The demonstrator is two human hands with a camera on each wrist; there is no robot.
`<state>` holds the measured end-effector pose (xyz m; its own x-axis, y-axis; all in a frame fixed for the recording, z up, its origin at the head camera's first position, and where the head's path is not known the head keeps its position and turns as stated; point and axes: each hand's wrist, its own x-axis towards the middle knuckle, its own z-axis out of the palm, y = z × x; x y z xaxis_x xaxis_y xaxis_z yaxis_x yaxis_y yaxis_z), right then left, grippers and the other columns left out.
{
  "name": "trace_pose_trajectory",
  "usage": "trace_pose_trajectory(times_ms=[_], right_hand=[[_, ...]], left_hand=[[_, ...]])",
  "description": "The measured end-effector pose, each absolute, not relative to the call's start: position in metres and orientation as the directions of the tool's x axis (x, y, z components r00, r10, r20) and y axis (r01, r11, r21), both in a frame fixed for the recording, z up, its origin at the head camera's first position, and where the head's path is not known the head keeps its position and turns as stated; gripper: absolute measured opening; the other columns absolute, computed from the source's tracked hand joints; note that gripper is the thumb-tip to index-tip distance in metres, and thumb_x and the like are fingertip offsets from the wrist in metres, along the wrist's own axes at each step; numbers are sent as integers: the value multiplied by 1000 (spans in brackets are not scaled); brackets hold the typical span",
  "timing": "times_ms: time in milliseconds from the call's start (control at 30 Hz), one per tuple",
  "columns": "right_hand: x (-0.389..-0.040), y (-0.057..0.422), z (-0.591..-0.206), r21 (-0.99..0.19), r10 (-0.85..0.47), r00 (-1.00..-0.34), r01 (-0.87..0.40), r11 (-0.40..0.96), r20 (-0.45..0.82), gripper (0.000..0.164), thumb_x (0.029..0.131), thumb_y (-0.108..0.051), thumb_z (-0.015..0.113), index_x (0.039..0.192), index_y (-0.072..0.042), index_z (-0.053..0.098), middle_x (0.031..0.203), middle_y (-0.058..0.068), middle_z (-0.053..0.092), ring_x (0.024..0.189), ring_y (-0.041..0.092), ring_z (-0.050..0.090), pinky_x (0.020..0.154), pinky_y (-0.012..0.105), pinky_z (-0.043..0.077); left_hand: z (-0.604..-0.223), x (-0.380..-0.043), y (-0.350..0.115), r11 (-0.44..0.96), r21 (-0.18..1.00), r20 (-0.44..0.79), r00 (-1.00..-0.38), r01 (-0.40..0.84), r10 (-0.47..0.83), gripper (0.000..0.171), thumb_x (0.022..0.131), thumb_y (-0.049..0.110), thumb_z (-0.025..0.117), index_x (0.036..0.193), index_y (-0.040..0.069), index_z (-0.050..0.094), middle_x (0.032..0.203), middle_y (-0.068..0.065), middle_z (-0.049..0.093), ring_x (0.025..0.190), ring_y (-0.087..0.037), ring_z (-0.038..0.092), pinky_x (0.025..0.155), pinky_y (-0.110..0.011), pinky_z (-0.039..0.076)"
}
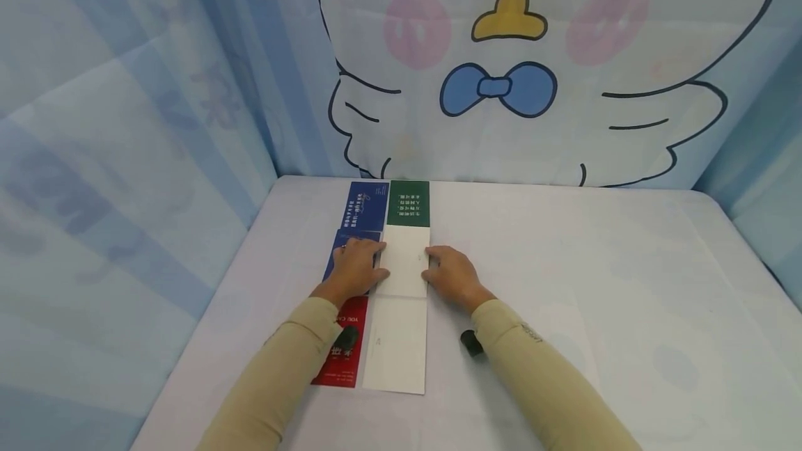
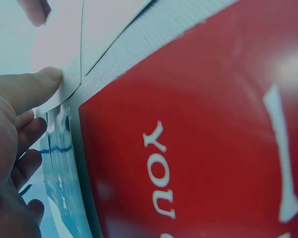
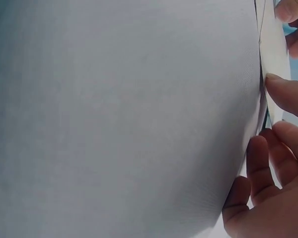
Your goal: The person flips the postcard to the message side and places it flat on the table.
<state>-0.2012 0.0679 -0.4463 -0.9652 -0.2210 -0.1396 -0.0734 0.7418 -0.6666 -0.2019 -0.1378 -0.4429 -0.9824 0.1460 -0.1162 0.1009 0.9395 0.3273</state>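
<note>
A cream booklet lies flat in the right column of two columns of thin booklets. My left hand touches its left edge with thumb and a fingertip spread apart, the palm over a blue booklet. On the opposite edge rest the thumb and forefinger of my right hand. The left wrist view shows the left thumb on the cream surface and the other fingers loosely bent. In the right wrist view, the right thumb meets the booklet's edge; the remaining fingers bend loosely by the table.
Beyond lie another blue booklet and a green one. Nearer are a red booklet, partly under the left sleeve, and a second cream booklet. The white table ends at a cartoon-printed curtain.
</note>
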Motion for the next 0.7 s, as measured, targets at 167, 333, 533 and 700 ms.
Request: trace_pose_trajectory(times_ms=[167, 333, 533, 700], right_hand=[[-204, 66, -448, -656, -220, -963, -66, 752, -156, 56, 91, -14, 69, 142, 1, 52, 147, 17, 50, 139, 35, 41, 114, 47, 31], [-206, 66, -450, -636, -217, -962, -63, 769, -167, 58, 91, -15, 69, 144, -1, 51, 149, 16, 49, 140, 34, 40, 114, 48, 31], [-206, 67, -450, -633, -206, -960, -41, 773, -190, 60, 92, -16, 68, 147, -3, 49, 150, 15, 47, 141, 33, 39, 115, 47, 30], [-205, 68, -449, -640, -226, -955, -51, 767, -195, 60, 92, -15, 67, 148, -3, 47, 152, 14, 45, 142, 32, 37, 116, 46, 28]], left_hand=[[-443, -201, -140, 943, 320, -124, -983, 91, 137, 62, 90, 34, 76, 145, 15, 55, 143, -8, 56, 134, -33, 40, 108, -56, 29], [-444, -201, -138, 943, 323, -126, -983, 87, 133, 62, 90, 35, 76, 145, 15, 55, 141, -8, 57, 133, -32, 41, 108, -55, 30], [-445, -201, -137, 942, 326, -152, -980, 74, 130, 63, 90, 36, 75, 145, 15, 54, 142, -8, 56, 133, -32, 40, 108, -55, 29], [-444, -202, -138, 942, 329, -167, -977, 70, 131, 64, 90, 37, 75, 146, 15, 54, 141, -7, 57, 132, -31, 41, 107, -54, 29]])
